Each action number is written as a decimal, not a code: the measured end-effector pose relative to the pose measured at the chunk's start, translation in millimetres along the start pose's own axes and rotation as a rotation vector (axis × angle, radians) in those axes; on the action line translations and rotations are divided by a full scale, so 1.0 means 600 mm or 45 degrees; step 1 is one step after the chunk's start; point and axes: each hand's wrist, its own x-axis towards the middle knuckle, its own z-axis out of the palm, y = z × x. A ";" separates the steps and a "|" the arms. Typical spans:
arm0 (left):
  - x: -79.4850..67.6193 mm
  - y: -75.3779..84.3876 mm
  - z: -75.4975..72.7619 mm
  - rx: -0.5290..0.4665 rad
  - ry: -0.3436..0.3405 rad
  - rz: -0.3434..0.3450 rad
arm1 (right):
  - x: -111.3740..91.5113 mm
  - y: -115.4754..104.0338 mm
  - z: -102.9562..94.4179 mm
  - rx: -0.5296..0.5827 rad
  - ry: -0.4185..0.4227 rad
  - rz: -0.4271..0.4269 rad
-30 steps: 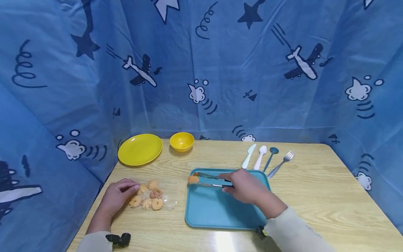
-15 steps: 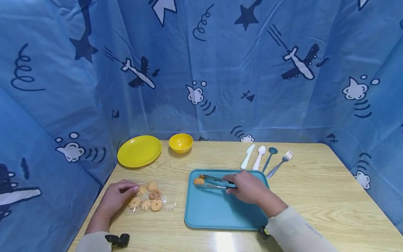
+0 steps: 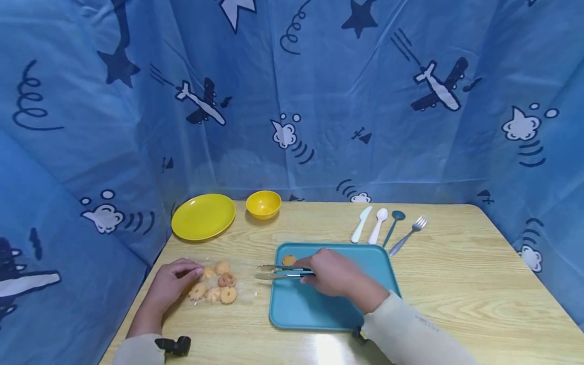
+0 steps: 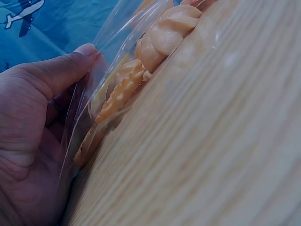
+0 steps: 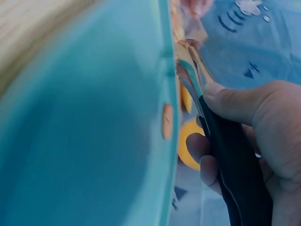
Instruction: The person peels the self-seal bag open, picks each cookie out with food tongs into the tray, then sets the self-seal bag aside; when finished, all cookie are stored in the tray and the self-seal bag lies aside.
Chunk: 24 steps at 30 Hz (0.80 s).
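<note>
Several cookies point(image 3: 227, 280) lie in a clear plastic bag point(image 3: 248, 296) at the left of the table. My left hand point(image 3: 171, 284) pinches the bag's left edge between thumb and fingers; in the left wrist view the film point(image 4: 106, 42) lifts near the thumb. My right hand point(image 3: 335, 274) grips metal tongs with black handles point(image 5: 230, 155). Their tips extend past the tray's left rim toward the bag, with nothing seen between them. One round cookie point(image 3: 289, 260) rests on the teal tray point(image 3: 319, 312), near its upper left corner, just behind the tongs.
A yellow plate point(image 3: 203, 217) and a yellow bowl point(image 3: 263, 205) stand at the back left. Beyond the tray lie a pale knife point(image 3: 361, 224), a white spoon point(image 3: 378, 226), a dark teal spoon point(image 3: 394, 228) and a fork point(image 3: 408, 235). A blue printed curtain point(image 3: 319, 101) surrounds the table.
The tongs let go of the cookie, which now lies on the tray. My right hand has since moved left with the tongs. My left hand stays at the bag.
</note>
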 end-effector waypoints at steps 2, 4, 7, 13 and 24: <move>0.001 0.000 0.001 -0.002 0.003 0.005 | 0.016 -0.012 0.009 -0.043 0.000 -0.033; 0.003 -0.002 0.002 0.003 0.006 0.005 | 0.032 -0.024 0.016 -0.074 -0.005 -0.052; 0.003 -0.003 0.002 -0.003 0.011 0.008 | 0.052 -0.041 0.023 -0.116 -0.011 -0.064; 0.003 -0.004 0.004 -0.011 0.032 0.040 | 0.078 -0.070 0.022 -0.086 -0.015 -0.063; 0.002 -0.013 0.008 -0.016 0.053 0.040 | 0.090 -0.080 0.037 0.041 -0.086 -0.020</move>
